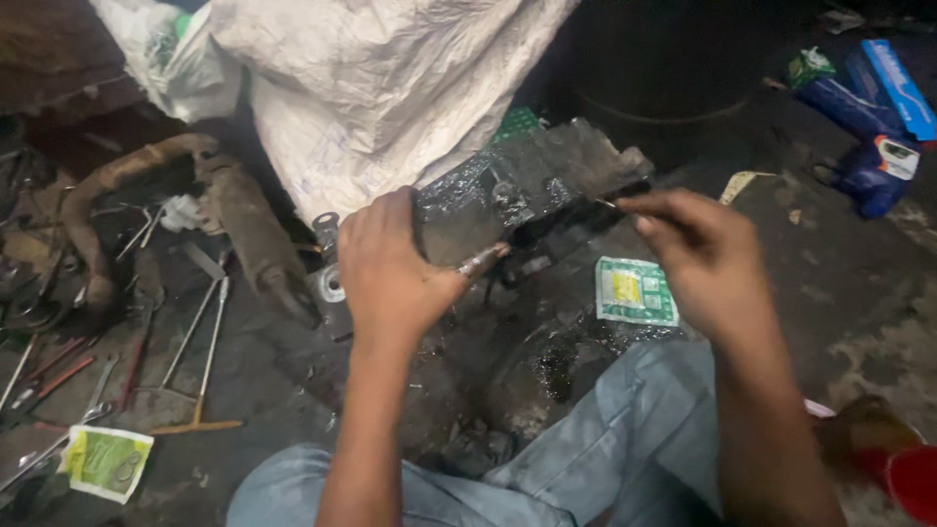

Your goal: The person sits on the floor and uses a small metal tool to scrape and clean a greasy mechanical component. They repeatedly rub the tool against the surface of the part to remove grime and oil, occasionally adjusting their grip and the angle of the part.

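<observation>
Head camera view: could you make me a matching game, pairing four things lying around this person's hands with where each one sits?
Things:
1. White woven plastic sack
2. Green and white flat sachet
3. Blue plastic bottle
4. Curved rusty metal pipe

Places:
A. Far right, top corner
B. Far left, among the scattered hand tools
C. Top centre, behind the greasy black metal block
D. On the dark floor just below the right hand

Pairs: 1-C, 2-D, 3-A, 4-B

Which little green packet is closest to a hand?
The green packet lying just below the right hand. The other packet lies far off at the lower left, beside the tools.
</observation>
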